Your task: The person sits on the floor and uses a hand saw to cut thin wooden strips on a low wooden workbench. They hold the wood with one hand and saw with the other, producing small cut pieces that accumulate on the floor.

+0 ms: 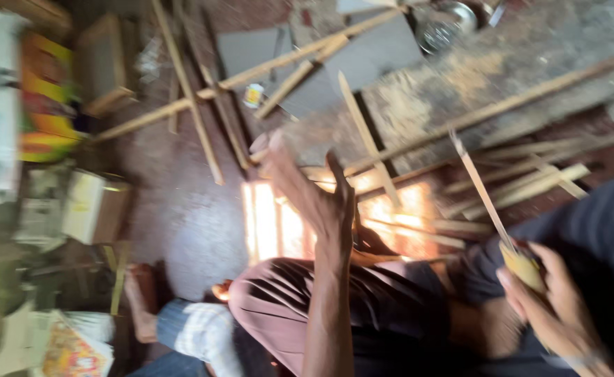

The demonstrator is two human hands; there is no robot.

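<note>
My left hand (312,190) is raised over my knee, blurred by motion, with its fingers apart and nothing in it. My right hand (548,307) at the lower right grips the thick end of a thin bamboo strip (480,192). The strip slants up and to the left, over the floor. Several long bamboo sticks (367,136) lie criss-crossed on the floor beyond both hands. My lap is covered by pinkish-brown cloth (279,300) and dark blue cloth (600,230).
A bare foot (139,300) and a rolled trouser leg of another person show at the lower left. Cardboard boxes (90,206) and a colourful bag (45,98) stand at the left. Grey sheets (376,52), a small can (253,94) and a metal bowl (446,24) lie farther off.
</note>
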